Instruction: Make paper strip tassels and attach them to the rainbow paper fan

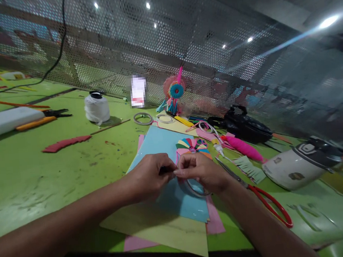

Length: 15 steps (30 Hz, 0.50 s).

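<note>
My left hand (156,174) and my right hand (201,172) meet fingertip to fingertip above a light blue sheet of paper (160,141). Both are closed in a pinch; whatever lies between the fingertips is too small to make out. Just beyond my right hand is a multicoloured paper rosette (193,144), partly covered by it. Under that same hand a roll of tape (192,189) rests on the blue sheet, half hidden. Pale yellow paper (182,236) and pink paper (215,217) stick out below the blue sheet.
Red-handled scissors (269,204) lie right of my right forearm, near a white container (293,167) and fringed green paper (250,168). A white thread spool (96,108), red paper on a stick (66,144) and pliers (41,120) are at left. A paper ornament (176,91) stands behind.
</note>
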Tool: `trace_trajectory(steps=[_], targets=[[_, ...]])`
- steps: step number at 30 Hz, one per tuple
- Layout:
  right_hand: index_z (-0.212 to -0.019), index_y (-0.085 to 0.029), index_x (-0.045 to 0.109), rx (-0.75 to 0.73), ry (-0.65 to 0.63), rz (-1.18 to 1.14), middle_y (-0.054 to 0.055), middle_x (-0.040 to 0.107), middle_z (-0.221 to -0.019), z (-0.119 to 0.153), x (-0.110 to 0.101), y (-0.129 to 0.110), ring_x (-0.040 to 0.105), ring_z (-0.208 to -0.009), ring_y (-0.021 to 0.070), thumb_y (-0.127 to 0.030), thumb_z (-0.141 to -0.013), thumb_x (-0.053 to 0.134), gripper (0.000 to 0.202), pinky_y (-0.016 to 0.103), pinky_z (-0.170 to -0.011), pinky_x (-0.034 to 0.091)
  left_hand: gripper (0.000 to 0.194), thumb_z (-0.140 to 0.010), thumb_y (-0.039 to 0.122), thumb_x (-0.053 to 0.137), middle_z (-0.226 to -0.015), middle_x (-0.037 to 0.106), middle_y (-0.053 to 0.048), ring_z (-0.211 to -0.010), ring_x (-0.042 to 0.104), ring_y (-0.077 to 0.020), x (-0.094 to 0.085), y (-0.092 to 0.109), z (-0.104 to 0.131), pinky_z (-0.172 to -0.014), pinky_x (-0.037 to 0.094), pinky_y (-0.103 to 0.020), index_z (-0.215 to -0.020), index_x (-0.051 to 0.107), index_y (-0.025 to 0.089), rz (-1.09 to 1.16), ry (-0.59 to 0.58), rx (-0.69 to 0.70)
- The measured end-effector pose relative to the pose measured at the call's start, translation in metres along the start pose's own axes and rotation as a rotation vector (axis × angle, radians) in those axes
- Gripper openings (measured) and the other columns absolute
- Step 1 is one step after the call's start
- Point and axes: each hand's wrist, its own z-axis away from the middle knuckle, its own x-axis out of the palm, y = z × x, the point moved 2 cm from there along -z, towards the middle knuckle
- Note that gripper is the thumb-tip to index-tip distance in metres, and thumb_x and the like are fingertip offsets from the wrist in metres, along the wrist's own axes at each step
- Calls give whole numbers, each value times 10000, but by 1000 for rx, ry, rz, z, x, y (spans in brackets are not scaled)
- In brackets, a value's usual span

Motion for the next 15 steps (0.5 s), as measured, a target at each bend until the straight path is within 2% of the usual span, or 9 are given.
trace_trajectory(steps=[3, 5, 10, 13, 15], targets=[[-621, -168, 506, -16, 19, -29, -29, 563, -529, -2, 3, 1, 499, -510, 100, -383, -585, 777, 348, 236, -531, 360, 151, -756, 181, 543, -721, 621, -16, -644, 532, -105, 0, -4, -3, -594, 382, -205, -783, 687, 146, 6, -17, -25], [-629, -166, 510, -67, 59, 51, -20, 564, -547, -2, 3, -3, 505, -530, 105, -424, -624, 744, 348, 244, -548, 369, 151, -756, 220, 558, -702, 619, -14, -641, 530, -108, 0, -8, -6, -597, 390, -207, -792, 681, 139, 44, -11, -68], [-672, -152, 578, -271, 264, 299, 26, 601, -659, 6, -7, -22, 548, -656, 135, -469, -792, 565, 340, 289, -675, 424, 229, -717, 342, 620, -665, 607, -2, -593, 520, -100, 0, -25, -12, -573, 413, -207, -799, 652, 131, 264, 11, -185], [-699, -149, 603, -323, 257, 423, 44, 617, -710, 9, -7, -28, 563, -716, 153, -445, -834, 506, 339, 308, -727, 432, 250, -703, 368, 628, -601, 579, 18, -530, 507, -94, 1, -31, -11, -518, 405, -203, -815, 643, 145, 341, 17, -245], [-723, -146, 608, -320, 217, 480, 44, 611, -724, 9, -3, -28, 554, -715, 151, -435, -833, 510, 324, 296, -700, 429, 252, -692, 364, 636, -603, 582, 18, -512, 503, -93, 0, -29, -11, -494, 402, -201, -813, 642, 142, 343, 37, -245]])
